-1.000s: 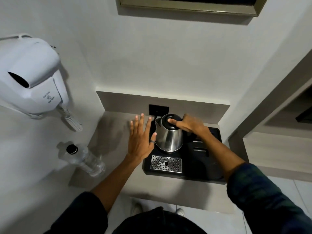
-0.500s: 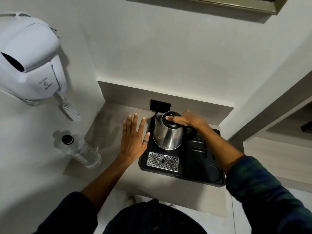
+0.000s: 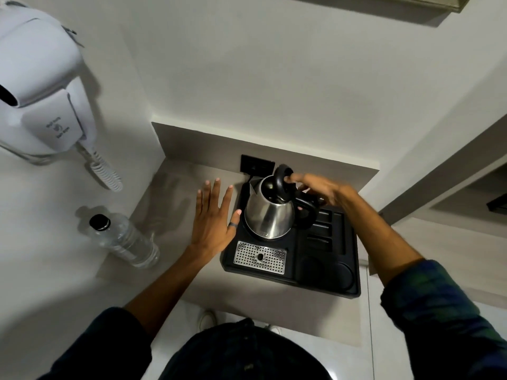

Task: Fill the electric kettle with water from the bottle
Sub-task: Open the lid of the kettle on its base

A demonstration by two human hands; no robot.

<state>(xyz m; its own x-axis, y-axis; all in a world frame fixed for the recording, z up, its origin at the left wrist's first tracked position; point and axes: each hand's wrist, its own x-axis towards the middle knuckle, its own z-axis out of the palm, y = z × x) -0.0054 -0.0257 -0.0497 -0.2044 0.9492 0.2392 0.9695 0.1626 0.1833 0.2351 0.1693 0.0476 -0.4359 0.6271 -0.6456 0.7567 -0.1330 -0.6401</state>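
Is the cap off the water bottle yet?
No, the black cap sits on the water bottle, which stands untouched on the counter left of the left hand.

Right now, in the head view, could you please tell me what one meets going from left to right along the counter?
Bottle → left hand → kettle → right hand. The kettle stands on the black tray, whose span overlaps the last two.
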